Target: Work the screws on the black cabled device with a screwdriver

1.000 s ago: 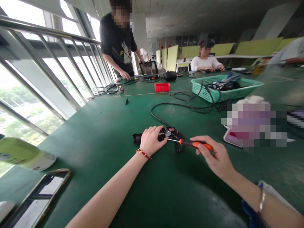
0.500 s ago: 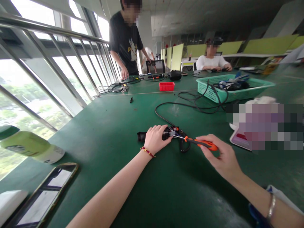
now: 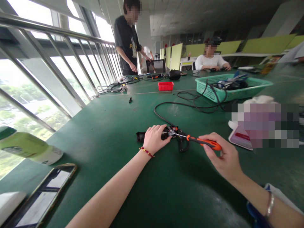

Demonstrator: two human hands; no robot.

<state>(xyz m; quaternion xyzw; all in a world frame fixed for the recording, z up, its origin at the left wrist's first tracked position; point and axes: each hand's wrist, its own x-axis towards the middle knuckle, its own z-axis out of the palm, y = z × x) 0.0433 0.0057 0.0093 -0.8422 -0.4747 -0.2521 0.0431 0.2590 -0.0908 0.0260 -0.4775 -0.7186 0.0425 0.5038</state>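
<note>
My left hand (image 3: pixel 154 139) is closed over a black corded power tool (image 3: pixel 140 136) lying on the green table, pressing it down. Its right part looks uncovered, showing metal, wires and orange bits. The exact kind of tool is hard to make out. A black loop-shaped handle (image 3: pixel 184 145) sticks out at that end. Gripped in my right hand (image 3: pixel 225 155) is an orange-and-black screwdriver (image 3: pixel 204 142), its shaft pointing left. The blade's tip reaches the exposed inside of the tool, close to my left thumb; whether it touches a screw is too small to see.
A black cable (image 3: pixel 163 103) runs toward a green basket (image 3: pixel 223 91) of tools. Further items are a red tray (image 3: pixel 166 86), a small black part (image 3: pixel 130 100), a phone (image 3: pixel 45 196), a bottle (image 3: pixel 28 145) and a blurred pinkish object (image 3: pixel 261 120). A person in black (image 3: pixel 127 41) stands behind; another (image 3: pixel 211 61) sits.
My right hand and the screwdriver have shifted slightly right, showing more of the shaft. My left hand holds its place on the tool. The standing person has drawn a hand back from the table.
</note>
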